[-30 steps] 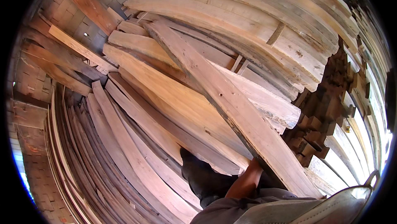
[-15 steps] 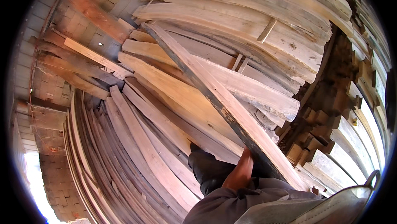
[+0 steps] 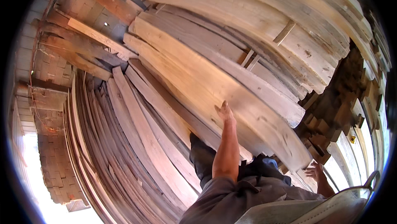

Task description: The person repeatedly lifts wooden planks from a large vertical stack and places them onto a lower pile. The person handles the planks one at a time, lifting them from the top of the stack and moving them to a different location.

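A wide, pale yellowish plank (image 3: 244, 96) lies flat across the stack in front of me, slanting from the far left to the near right, slightly smeared by motion. My left hand (image 3: 225, 111) is over its near side with the fingers stretched out; I cannot tell whether it touches the wood. Just off the plank's near right end, my right hand (image 3: 317, 172) has its fingers apart and holds nothing. My legs (image 3: 201, 156), in dark trousers, stand against the near side of the pile.
Long boards (image 3: 136, 141) lie in a curved row at the left. Higher stacks rise beyond the plank, with a small wooden spacer (image 3: 285, 32) between layers. More board ends (image 3: 347, 158) jut out at the right. A brick wall (image 3: 56, 170) stands on the far left.
The plank stood tilted on its edge with my left hand at its near side; now it lies flat. My left hand has moved up and off its edge, and my right hand has come into view.
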`<control>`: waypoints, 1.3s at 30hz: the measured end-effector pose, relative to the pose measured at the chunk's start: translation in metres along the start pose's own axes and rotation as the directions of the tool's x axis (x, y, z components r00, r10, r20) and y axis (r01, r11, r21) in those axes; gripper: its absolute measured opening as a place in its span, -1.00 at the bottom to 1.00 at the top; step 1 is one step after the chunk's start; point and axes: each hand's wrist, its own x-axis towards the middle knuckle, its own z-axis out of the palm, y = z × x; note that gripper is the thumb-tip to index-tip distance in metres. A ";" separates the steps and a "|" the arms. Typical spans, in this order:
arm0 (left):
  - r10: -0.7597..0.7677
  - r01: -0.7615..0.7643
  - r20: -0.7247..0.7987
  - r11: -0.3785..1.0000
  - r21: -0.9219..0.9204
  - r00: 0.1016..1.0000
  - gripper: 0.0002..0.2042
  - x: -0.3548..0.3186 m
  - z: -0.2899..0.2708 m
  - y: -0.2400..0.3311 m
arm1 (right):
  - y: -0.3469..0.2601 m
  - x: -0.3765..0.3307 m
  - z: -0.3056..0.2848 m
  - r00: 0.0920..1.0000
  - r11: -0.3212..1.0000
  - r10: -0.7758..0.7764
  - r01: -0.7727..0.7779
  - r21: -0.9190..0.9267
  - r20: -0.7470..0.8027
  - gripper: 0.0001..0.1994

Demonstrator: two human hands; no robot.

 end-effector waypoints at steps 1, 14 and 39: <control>0.068 -0.064 0.050 0.994 -0.093 0.996 -0.50 0.017 -0.023 -0.002 | 0.001 0.013 -0.015 0.984 0.994 -0.053 0.035 -0.106 -0.173 -0.30; 0.244 -0.283 0.201 0.378 0.881 0.949 -0.51 -0.047 -0.307 0.038 | -0.053 0.111 0.098 0.976 0.979 -0.071 0.108 0.173 -0.207 -0.50; 0.335 -0.042 0.054 -0.043 0.998 0.941 -0.41 -0.064 -0.337 0.030 | -0.057 0.135 0.147 0.776 0.763 0.184 0.274 0.585 -0.603 -0.82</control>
